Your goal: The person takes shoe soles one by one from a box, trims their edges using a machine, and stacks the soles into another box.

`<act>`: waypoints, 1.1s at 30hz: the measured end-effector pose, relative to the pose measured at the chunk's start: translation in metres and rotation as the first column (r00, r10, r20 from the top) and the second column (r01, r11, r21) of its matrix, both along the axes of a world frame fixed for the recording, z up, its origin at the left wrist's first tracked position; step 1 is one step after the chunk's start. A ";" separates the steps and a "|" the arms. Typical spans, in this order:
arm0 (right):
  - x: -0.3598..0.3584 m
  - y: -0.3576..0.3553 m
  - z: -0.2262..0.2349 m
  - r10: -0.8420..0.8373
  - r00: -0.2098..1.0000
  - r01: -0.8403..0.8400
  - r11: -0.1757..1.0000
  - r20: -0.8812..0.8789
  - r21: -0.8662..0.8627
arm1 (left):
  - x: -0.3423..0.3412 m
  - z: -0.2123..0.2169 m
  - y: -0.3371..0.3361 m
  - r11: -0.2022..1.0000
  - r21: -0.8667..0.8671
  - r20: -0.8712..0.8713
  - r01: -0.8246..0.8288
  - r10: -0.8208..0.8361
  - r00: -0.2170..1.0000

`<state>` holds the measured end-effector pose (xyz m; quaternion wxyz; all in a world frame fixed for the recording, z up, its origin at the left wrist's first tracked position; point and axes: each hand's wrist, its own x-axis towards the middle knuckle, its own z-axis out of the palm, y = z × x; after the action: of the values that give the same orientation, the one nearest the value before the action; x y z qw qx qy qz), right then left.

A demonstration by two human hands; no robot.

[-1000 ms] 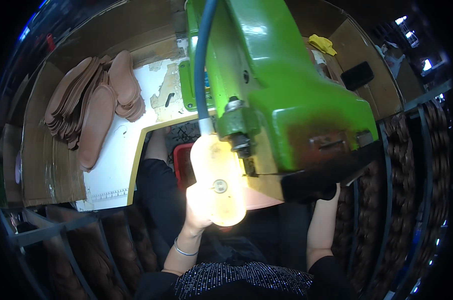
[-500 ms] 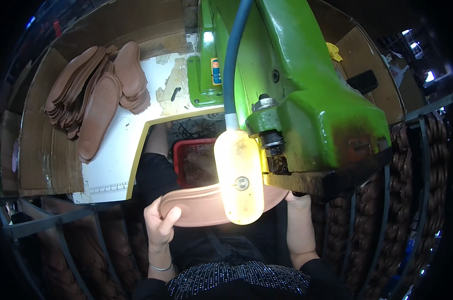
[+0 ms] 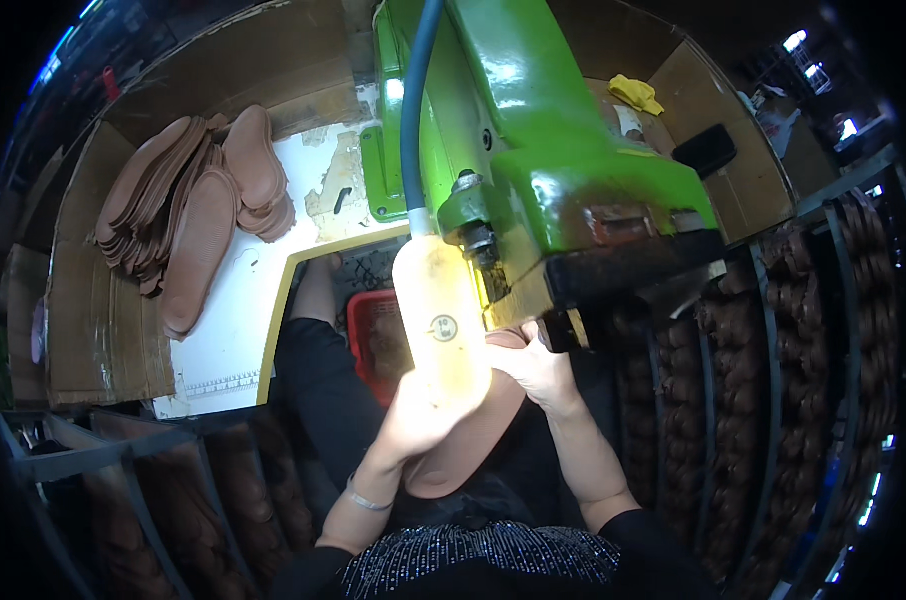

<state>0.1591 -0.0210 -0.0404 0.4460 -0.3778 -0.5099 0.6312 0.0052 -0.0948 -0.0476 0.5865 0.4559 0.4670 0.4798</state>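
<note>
A tan shoe sole (image 3: 473, 440) is tilted below the head of a green machine (image 3: 603, 170), its rounded near end toward my body. My left hand (image 3: 413, 420) is closed on its left edge; bright lamp glare and the lamp cover some of those fingers. With the thumb laid across its upper part, my right hand (image 3: 541, 376) grips the sole close under the machine head. The sole's far end is hidden behind the glowing lamp (image 3: 438, 290), which hangs on a blue-grey flexible neck (image 3: 423, 110).
Stacked tan soles (image 3: 153, 200) lie on the white tabletop (image 3: 233, 330) at left, inside cardboard walls (image 3: 83, 270). Below the table cutout stands a red basket (image 3: 358, 330). Racks (image 3: 733, 400) of brown soles flank me. A yellow cloth (image 3: 636, 95) and black phone-like object (image 3: 705, 150) lie at right.
The sole has turned from lying crosswise to pointing away from me. My left hand moved right, toward the lamp; my right hand moved left and farther up. The view has shifted slightly.
</note>
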 end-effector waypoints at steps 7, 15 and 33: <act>0.031 -0.043 -0.016 -0.167 0.985 0.164 0.985 0.044 0.060 | 0.020 0.003 0.023 0.985 0.172 -0.158 -0.027 0.055 0.986; 0.041 0.001 0.003 -0.241 0.968 0.215 0.943 0.073 0.254 | -0.014 0.000 0.001 0.973 0.228 -0.420 0.031 0.070 0.905; 0.020 -0.024 -0.022 -0.304 0.906 0.271 0.951 -0.296 -0.146 | -0.095 0.053 0.013 0.978 0.167 -0.493 -0.128 0.195 0.848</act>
<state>0.1793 -0.0446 -0.0620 0.5900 -0.3653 -0.3384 0.6356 -0.0895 -0.0814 0.0052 0.3704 0.5613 0.6096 0.4196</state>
